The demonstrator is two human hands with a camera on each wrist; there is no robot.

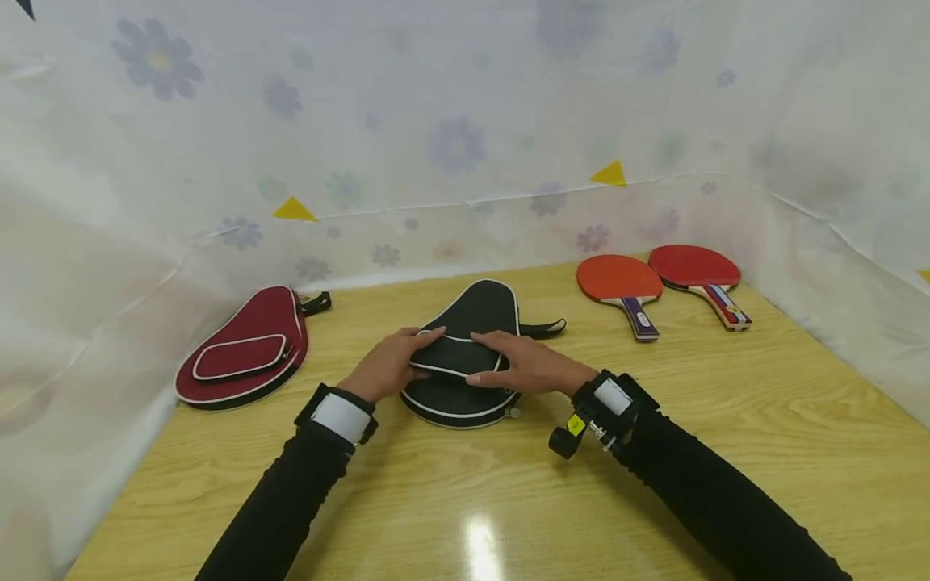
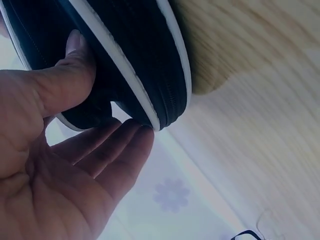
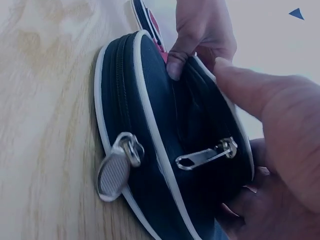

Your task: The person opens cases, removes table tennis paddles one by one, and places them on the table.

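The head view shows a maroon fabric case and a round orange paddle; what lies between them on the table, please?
In the head view, a black, pear-shaped fabric case lies there, black strap toward the orange paddle.

We see a black paddle-shaped case (image 1: 465,353) with white piping lying flat on the table (image 1: 697,411), its broad rounded end nearest us, its narrower end away. A black strap (image 1: 545,329) juts rightward. The raised front pocket (image 1: 452,355) shows a dark gap; metal zip pulls (image 3: 114,176) hang from pocket and side wall.
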